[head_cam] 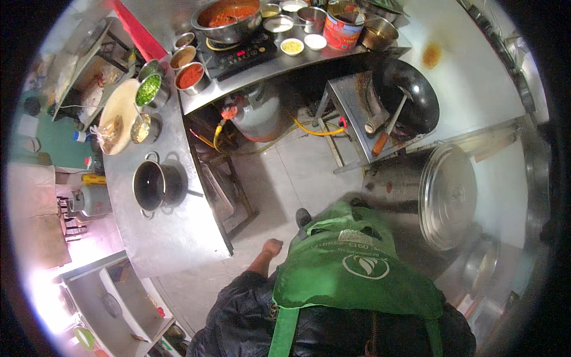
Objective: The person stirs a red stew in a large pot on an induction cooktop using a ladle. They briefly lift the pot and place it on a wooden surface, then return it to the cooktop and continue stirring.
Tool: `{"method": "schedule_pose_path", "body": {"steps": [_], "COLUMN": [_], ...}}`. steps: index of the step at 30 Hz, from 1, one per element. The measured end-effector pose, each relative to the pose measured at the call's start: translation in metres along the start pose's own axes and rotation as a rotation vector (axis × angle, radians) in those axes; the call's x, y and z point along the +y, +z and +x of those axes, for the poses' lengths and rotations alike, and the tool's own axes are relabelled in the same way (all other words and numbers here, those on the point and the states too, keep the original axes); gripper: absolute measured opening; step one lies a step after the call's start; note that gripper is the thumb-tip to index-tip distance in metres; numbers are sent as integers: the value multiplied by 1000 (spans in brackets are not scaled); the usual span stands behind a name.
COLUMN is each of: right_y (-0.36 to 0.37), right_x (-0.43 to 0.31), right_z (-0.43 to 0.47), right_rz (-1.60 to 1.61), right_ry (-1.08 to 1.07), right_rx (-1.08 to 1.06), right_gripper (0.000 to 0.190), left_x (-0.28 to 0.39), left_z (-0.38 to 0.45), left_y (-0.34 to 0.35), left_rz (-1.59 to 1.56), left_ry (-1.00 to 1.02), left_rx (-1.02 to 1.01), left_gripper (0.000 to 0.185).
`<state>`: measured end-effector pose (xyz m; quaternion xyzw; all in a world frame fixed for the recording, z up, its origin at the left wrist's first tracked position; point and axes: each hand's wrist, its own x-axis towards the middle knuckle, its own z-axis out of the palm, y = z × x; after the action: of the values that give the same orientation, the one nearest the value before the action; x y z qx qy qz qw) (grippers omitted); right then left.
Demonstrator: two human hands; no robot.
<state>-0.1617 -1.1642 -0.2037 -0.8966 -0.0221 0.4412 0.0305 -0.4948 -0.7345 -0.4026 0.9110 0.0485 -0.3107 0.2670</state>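
My left hand (273, 246) hangs low beside my green apron (330, 279), over the tiled floor. Its fingers look curled in, and nothing shows in them. My right hand is out of view. The steel counter (196, 232) lies to the left of that hand, and a two-handled metal pot (149, 185) with a dark inside stands on it. Beyond the pot are a steel container of chopped green onions (148, 90), one of pale chopped food (143, 128), and a round board (118, 107) with a plastic bag of food (111, 131).
A large pot of red sauce (232, 15) sits on an induction cooker (238, 56), near containers of red powder (189, 76) and a large can (342, 29). Under the counter stands a gas cylinder (256, 111). At right are a wok (419, 93), ladle (390, 125) and round metal lid (450, 196).
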Motion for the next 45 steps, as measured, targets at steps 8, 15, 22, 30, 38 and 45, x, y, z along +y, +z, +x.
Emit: {"method": "schedule_pose_path", "body": {"steps": [8, 15, 22, 30, 38, 45], "right_y": [-17, -183, -310, -317, -325, -310], "right_x": [-53, -146, -268, -325, -446, -681], "right_z": [52, 76, 70, 79, 50, 4], "right_rz": [-89, -148, 782, 802, 741, 596], "right_ry": [-39, -540, -1023, -990, -1102, -1171], "right_rx": [-84, 35, 124, -96, -54, 123], "right_gripper": [21, 22, 16, 18, 17, 27], "left_x": [-6, -24, -53, 22, -74, -243], "left_z": [31, 71, 89, 116, 85, 75], "left_y": [-60, -131, -212, -427, -624, -779], "left_rz": [-544, -516, 147, -604, -839, -842], "left_ry": [-180, -243, 326, -648, -601, -501], "left_rx": [-136, -79, 203, 843, 1505, 1759], "left_gripper": [22, 20, 20, 29, 25, 32]}}
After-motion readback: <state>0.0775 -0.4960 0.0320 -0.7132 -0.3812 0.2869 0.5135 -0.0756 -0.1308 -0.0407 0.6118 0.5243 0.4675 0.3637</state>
